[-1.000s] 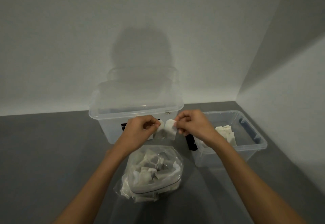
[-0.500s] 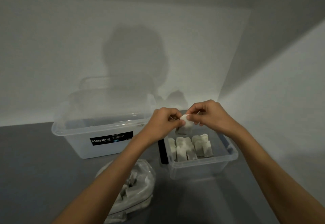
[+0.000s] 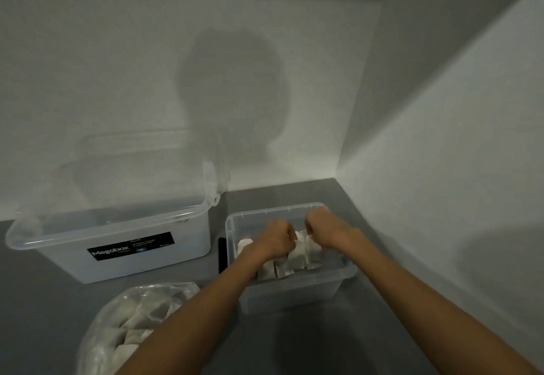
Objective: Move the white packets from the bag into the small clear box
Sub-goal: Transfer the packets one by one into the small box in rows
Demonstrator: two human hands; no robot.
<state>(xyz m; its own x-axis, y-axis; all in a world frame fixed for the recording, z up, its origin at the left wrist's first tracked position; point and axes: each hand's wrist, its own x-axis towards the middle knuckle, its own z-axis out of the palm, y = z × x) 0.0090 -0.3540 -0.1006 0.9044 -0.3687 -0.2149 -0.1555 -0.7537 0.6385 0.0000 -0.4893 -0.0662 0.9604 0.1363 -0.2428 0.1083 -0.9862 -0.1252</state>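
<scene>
As we stand a white packet (image 3: 299, 235) upright in the row (image 3: 294, 261) just below, left grip (image 3: 276, 240) and right grip (image 3: 323, 229) each pinch its top, keeping it straight inside the box (image 3: 294, 295).

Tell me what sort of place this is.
Probably a bare room corner used for sorting: plain white walls, a dark grey flat surface, a large clear plastic storage tub and a small clear plastic box of white packets.
</scene>
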